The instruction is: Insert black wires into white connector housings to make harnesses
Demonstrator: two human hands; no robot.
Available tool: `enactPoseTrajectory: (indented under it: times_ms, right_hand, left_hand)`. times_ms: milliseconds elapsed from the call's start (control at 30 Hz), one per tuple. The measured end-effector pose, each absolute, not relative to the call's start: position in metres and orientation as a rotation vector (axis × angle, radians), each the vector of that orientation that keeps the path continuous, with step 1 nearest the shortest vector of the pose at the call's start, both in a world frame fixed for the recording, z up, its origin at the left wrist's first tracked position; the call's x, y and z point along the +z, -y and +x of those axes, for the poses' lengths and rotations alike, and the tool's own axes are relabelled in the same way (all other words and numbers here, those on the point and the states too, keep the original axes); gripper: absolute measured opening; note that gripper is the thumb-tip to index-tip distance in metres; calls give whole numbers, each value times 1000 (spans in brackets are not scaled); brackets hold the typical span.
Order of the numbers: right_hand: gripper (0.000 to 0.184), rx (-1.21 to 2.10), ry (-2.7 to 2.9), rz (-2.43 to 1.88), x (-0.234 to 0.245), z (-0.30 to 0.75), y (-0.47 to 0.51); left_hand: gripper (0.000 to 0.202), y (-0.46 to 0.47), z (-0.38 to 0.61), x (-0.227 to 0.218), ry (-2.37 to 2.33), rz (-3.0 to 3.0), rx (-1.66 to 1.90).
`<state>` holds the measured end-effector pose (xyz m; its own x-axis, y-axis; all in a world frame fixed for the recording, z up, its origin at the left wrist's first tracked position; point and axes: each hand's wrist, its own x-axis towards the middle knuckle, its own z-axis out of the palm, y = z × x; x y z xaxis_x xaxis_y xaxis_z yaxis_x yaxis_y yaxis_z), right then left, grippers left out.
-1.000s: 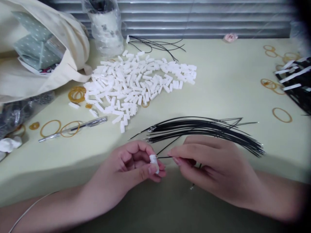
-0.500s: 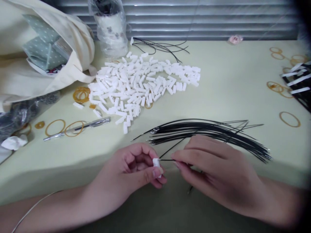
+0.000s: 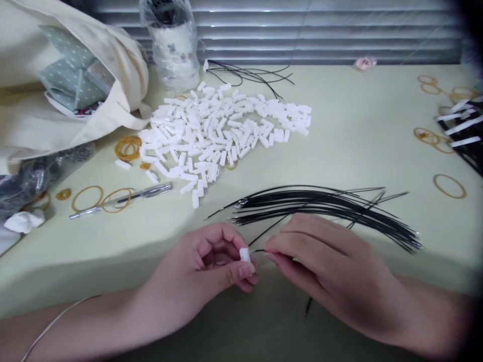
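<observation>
At far left on the desk (image 3: 358, 141) lies a cloth bag (image 3: 75, 100), with rubber bands (image 3: 87, 198) and a pen (image 3: 121, 200) in front of it. Right of these, toward the back, spreads a heap of white housings (image 3: 226, 130), all without wires.

At the near edge, the left hand (image 3: 204, 271) is closed, thumb and forefinger pinching a single white housing (image 3: 245, 254) while the other fingers curl inward. Touching that housing's right end is the tip of one black wire (image 3: 258, 251), pinched between the fingertips of the right hand (image 3: 332, 271). Whether the tip is fully seated cannot be told.

Behind the right hand lies a fan of black wires (image 3: 324, 203), their ends bare. At the right margin, partly cut off, sits a dark wire bundle (image 3: 462, 130) bearing white strips.

By judgement, the work is at an early to middle stage. One wire is being joined to one housing, the bundle at the right margin may be finished pieces, and most housings and wires lie unjoined.
</observation>
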<state>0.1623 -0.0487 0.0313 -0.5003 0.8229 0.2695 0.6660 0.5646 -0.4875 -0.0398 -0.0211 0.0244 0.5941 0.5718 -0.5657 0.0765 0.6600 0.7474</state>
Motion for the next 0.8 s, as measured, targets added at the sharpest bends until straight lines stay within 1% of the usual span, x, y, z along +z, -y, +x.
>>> enactPoseTrajectory:
  times_ms: [233, 467, 567, 633, 700, 800]
  right_hand:
    - [28, 436, 2319, -1166, 30, 158, 50]
    - [22, 432, 2312, -1111, 22, 147, 52]
    - [24, 367, 2356, -1113, 29, 149, 49]
    - [19, 329, 2395, -1121, 41, 160, 48]
    - [15, 390, 2451, -1122, 55, 176, 50]
    - [9, 642, 2682, -1048, 66, 200, 54]
  left_hand:
    - [13, 22, -39, 26, -906, 799, 318]
    - [13, 21, -37, 30, -952, 839, 285]
    - [11, 20, -38, 30, -956, 903, 291]
    - [11, 20, -40, 28, -971, 921, 311]
    - [12, 19, -41, 26, -987, 892, 350]
    - [12, 18, -42, 23, -974, 832, 401]
